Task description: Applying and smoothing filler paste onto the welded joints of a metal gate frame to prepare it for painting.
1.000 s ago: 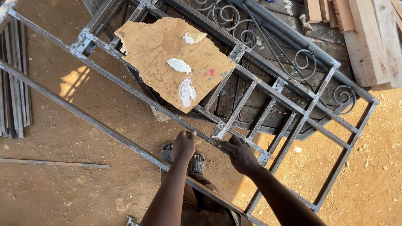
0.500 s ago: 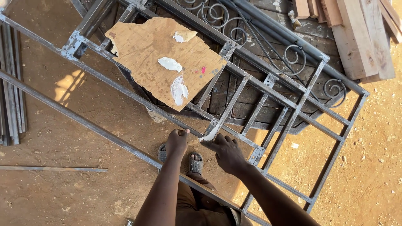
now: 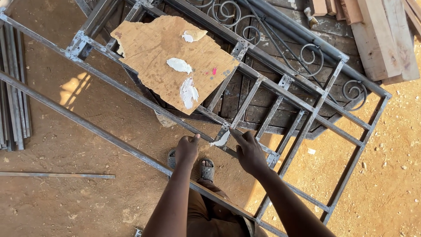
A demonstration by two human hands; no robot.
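The left hand [image 3: 187,149] is gripping a bar of the metal frame [image 3: 280,94]. The right hand [image 3: 250,151], released, is pressing one finger on white filler [image 3: 220,140] at a joint; it should be smoothing it firmly, I think. Above the joint, one cardboard piece [image 3: 162,57] is carrying three filler blobs [image 3: 179,66].

You're looking at a dull grey metal frame [image 3: 280,94], with paler whitish patches at its joints and black scroll curls at the upper right of the frame. The tan board [image 3: 171,61] carries white blobs and one pink fleck. The ground [image 3: 66,131] is reddish-brown, and the timber [image 3: 377,39] is pale pinkish-brown.
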